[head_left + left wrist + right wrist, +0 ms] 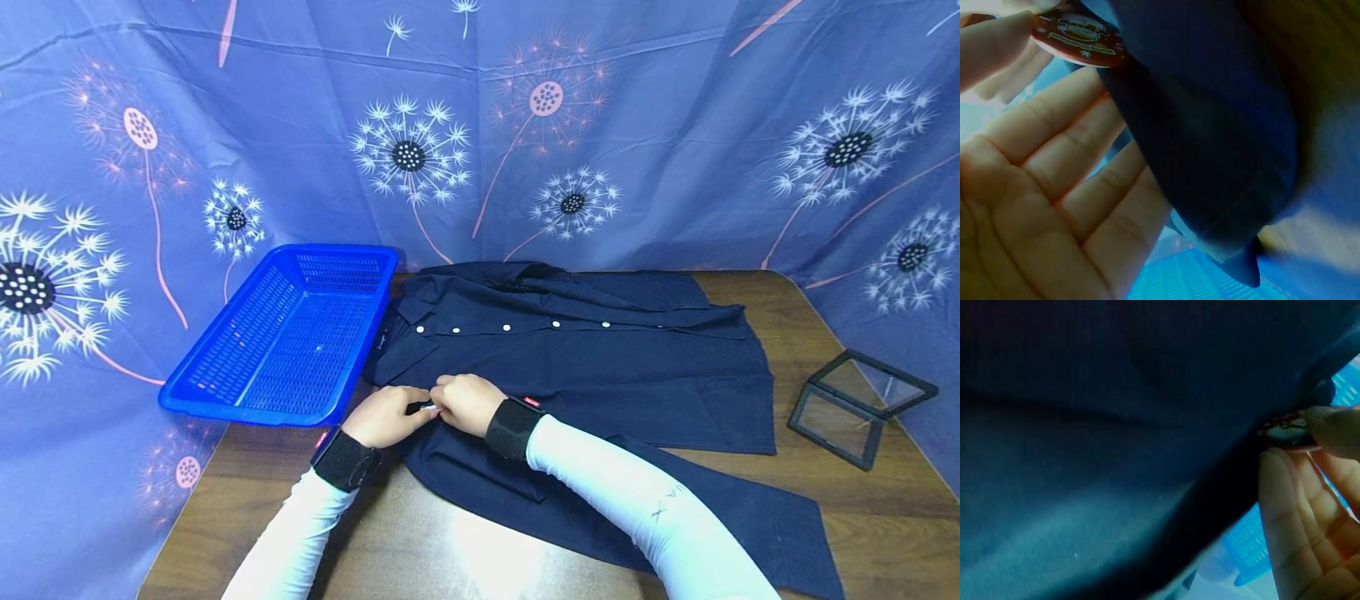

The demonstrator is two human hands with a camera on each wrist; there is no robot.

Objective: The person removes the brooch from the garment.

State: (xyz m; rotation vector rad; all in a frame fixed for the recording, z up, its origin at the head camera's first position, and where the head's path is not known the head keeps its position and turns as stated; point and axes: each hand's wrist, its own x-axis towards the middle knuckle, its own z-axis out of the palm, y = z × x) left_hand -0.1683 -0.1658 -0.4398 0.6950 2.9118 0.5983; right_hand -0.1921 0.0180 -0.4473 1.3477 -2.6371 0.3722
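Note:
A dark navy button-up shirt point(585, 367) lies spread on the table, its white buttons in a row. Over its near collar side both hands meet at a small round badge point(1082, 39), red-brown with a cartoon print. Thumb and index finger of my left hand point(386, 415) pinch the badge's rim, while the other fingers lie extended along the cloth. From the other side my right hand point(468, 402) pinches the same badge point(1288, 429) between thumb and fingertip. The badge sits against the shirt fabric; its back and any fastening are hidden.
An open blue plastic basket point(348, 367) stands at the left, close to the collar. At the right is a hinged black frame point(840, 400) with clear panes. A sleeve point(780, 525) stretches toward the table's front right. Patterned blue cloth point(480, 125) hangs behind.

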